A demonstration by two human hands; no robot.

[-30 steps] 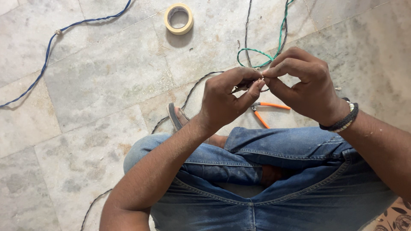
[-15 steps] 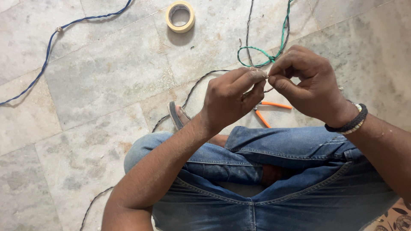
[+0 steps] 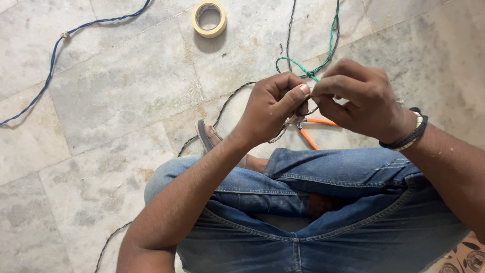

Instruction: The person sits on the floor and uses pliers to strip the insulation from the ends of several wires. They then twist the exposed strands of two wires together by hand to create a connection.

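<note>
I sit cross-legged on a stone floor, hands raised together over my knees. My left hand (image 3: 270,108) pinches the end of a thin dark twisted wire (image 3: 228,101) between thumb and forefinger. My right hand (image 3: 361,98) meets it fingertip to fingertip and pinches the same wire end, where a green wire (image 3: 331,40) also comes in from the far side. The join itself is hidden between my fingertips. Orange-handled pliers (image 3: 313,132) lie on the floor just under my hands, partly covered by them.
A roll of yellowish tape (image 3: 208,18) lies on the floor at the far middle. A blue wire (image 3: 50,71) snakes across the far left. The dark wire runs back past my left knee (image 3: 166,177). A sandal (image 3: 204,134) shows by my foot.
Both hands stay joined on the wire ends, shifting slightly as the fingers work. The wrists turned a little; nothing was picked up or let go.
</note>
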